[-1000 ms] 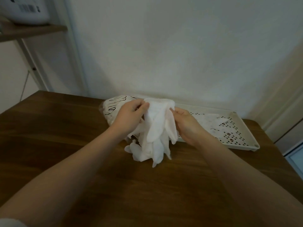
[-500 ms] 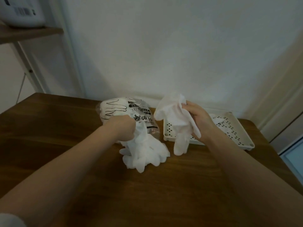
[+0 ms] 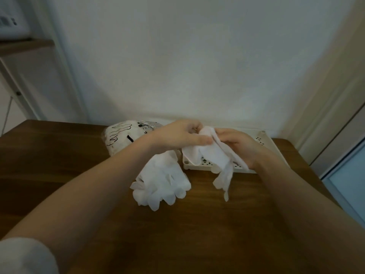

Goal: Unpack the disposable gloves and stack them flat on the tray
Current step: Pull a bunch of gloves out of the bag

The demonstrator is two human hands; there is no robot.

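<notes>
1. Both hands meet above the near left corner of the tray and hold one white glove (image 3: 212, 153) between them.
2. Left hand (image 3: 181, 135): thumb and curled fingers pinch the upper end of the glove at its left side.
3. Right hand (image 3: 237, 145): fingers are curled round the glove from the right, with the upper end of the glove passing between thumb and fingers.
4. Held glove: it hangs down from the hands, crumpled, across the front wall of the tray; its finger ends dangle over the table (image 3: 197, 224) in front of the tray. Whether they touch the wood cannot be told.
5. Tray (image 3: 266, 141): a cream plastic tray with a perforated floor, standing on the table against the wall, largely hidden by the right hand and the glove.
6. Loose glove pile (image 3: 162, 182): a bundle of white gloves lies on the table under the left forearm, finger ends toward the camera, just left of the tray.
7. Glove package (image 3: 126, 135): a clear bag printed with black hand outlines lies behind the pile, near the wall, partly hidden by the left wrist.
8. A pale sleeve (image 3: 25, 256) shows at the lower left edge of the view.
</notes>
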